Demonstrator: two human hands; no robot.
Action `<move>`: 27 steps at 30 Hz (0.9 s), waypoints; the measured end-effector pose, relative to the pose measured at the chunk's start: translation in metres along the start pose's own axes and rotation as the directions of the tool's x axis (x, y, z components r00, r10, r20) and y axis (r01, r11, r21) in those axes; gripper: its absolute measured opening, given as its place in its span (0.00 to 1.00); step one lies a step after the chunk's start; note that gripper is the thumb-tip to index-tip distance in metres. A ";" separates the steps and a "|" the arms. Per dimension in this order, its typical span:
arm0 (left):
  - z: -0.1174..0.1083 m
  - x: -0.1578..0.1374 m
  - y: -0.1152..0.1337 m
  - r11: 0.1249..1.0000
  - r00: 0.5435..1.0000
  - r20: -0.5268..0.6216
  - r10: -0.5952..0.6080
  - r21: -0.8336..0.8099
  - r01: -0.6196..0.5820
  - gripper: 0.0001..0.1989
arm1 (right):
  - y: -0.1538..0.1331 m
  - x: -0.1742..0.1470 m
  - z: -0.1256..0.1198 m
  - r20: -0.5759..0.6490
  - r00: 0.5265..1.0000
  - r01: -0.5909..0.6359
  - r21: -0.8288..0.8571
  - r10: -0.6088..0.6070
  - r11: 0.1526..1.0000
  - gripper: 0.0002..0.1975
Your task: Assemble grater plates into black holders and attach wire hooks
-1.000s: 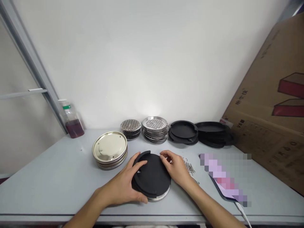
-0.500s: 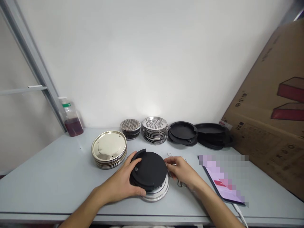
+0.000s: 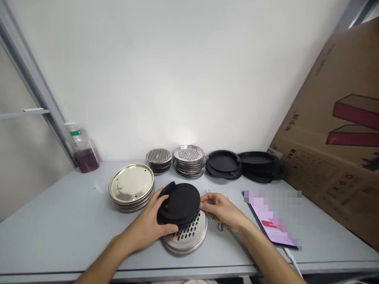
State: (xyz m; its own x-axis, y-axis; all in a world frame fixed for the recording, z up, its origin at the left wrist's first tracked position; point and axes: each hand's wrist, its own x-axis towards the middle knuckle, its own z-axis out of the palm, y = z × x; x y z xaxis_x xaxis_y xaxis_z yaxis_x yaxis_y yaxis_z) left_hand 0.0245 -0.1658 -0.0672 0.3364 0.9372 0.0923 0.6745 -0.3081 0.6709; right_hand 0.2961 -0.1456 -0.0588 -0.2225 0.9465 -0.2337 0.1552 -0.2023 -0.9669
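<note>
White wall [image 3: 189, 71] behind, grey bench [image 3: 59, 221] below. Your left hand [image 3: 148, 223] is curved around the left rim of the black disc [image 3: 183, 199] — fingers at the far side, thumb at the near edge — and has hold of it. The disc sits over the far part of the grater [image 3: 195, 238], whose holes show on your side. Round, so no long axis; the relation to note is its right rim, directly left of your right hand [image 3: 223, 207]. That hand's thumb and fingertips are drawn together; contact or contents — cannot tell. Rings [image 3: 220, 227] lie near it.
</note>
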 end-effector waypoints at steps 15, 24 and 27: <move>0.000 0.001 -0.001 1.000 1.000 -0.022 0.001 0.017 -0.001 0.39 | 0.004 0.003 -0.075 -0.562 0.822 0.124 0.011 -0.097 0.992 0.19; -0.012 -0.003 -0.003 0.999 0.993 0.110 0.046 -0.001 -0.047 0.44 | -0.005 -0.008 -0.058 -0.399 0.916 0.148 0.248 -0.038 0.957 0.21; -0.015 -0.003 -0.006 0.997 0.987 0.145 0.074 -0.002 -0.075 0.46 | -0.001 -0.008 -0.038 -0.247 0.969 0.098 0.270 -0.029 0.958 0.25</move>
State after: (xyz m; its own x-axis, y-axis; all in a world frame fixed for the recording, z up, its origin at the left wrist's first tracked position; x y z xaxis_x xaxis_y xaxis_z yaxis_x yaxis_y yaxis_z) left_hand 0.0095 -0.1644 -0.0610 0.4770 0.8782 0.0345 0.6461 -0.3770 0.6636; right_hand 0.3340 -0.1432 -0.0522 0.0174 0.9847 -0.1732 -0.1332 -0.1694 -0.9765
